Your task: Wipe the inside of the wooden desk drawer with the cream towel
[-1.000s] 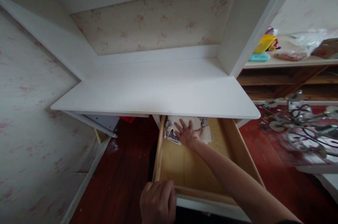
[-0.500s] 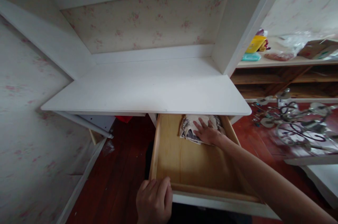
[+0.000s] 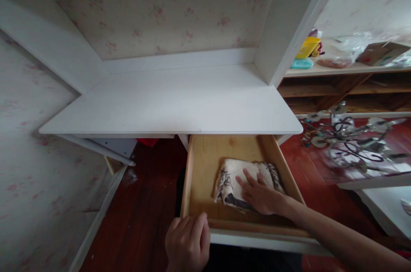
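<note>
We see one folded cloth in one open drawer under one white bench. It lies near the drawer's right edge. Our right hand is flat on it, fingers spread wide. Our left hand has its fingers curled, holding the drawer's front left corner.

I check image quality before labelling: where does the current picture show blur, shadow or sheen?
Head view: dark metal-and-glass chandelier looks blurred; head view: pale wooden drawer shadowed inside, at right; head view: flat white desktop, soft sheen.
</note>
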Motion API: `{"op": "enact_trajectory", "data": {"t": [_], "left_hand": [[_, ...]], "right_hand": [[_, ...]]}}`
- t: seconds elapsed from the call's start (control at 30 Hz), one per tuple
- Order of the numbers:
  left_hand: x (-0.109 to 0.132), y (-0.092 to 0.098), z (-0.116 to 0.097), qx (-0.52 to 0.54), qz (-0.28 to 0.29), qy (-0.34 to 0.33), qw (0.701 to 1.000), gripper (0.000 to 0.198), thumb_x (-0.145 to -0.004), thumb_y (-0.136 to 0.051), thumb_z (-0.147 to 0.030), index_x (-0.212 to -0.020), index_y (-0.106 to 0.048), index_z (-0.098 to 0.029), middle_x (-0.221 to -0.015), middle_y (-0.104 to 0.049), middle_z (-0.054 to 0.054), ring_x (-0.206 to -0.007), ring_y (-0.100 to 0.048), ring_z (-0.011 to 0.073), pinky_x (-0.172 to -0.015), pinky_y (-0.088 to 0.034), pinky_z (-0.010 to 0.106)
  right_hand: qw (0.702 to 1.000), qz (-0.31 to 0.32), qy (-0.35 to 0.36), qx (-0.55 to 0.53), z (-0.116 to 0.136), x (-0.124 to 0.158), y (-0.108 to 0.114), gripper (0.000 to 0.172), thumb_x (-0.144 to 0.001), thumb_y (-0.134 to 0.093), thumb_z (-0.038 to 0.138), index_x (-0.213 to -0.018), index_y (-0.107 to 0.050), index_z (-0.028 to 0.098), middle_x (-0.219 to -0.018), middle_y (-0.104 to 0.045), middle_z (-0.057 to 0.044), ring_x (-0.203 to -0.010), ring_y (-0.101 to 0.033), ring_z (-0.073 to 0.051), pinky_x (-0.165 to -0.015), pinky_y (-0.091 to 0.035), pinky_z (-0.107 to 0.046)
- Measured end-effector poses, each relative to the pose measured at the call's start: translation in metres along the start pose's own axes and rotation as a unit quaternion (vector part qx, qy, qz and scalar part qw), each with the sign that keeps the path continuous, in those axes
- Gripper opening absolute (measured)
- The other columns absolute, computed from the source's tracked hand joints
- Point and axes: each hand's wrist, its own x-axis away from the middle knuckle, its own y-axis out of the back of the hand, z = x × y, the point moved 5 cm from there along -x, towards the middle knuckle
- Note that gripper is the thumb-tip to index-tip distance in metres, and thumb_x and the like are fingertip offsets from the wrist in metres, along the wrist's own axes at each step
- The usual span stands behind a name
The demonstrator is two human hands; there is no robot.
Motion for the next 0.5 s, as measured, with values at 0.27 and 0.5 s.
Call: {"op": "enact_trajectory", "data": {"t": [0.27, 0.5], "left_hand": [[0.002, -0.002, 0.001, 0.002, 0.013, 0.003, 1.0, 0.014, -0.097, -0.049, -0.012, -0.103, -0.061, -0.018, -0.068, -0.063, -0.001, -0.059, -0.057, 0.0169, -0.063, -0.03, 0.037], [-0.004, 0.001, 0.0, 0.004, -0.002, 0.012, 1.0, 0.017, -0.097, -0.047, -0.011, -0.101, -0.062, -0.018, -0.067, -0.064, 0.0, -0.058, -0.058, 0.0166, -0.062, -0.032, 0.036]], "right_hand": [[0.992, 0.079, 0.072, -0.07, 0.014, 0.022, -0.005, 0.045, -0.087, -0.048, 0.008, -0.122, -0.072, 0.021, -0.156, -0.04, -0.015, -0.141, -0.021, -0.055, -0.094, -0.033, -0.087], [0.994, 0.065, 0.049, -0.071, 0.039, -0.012, 0.006, 0.042, -0.09, -0.046, 0.014, -0.119, -0.074, 0.024, -0.153, -0.046, -0.009, -0.141, -0.024, -0.057, -0.091, -0.037, -0.087]]}}
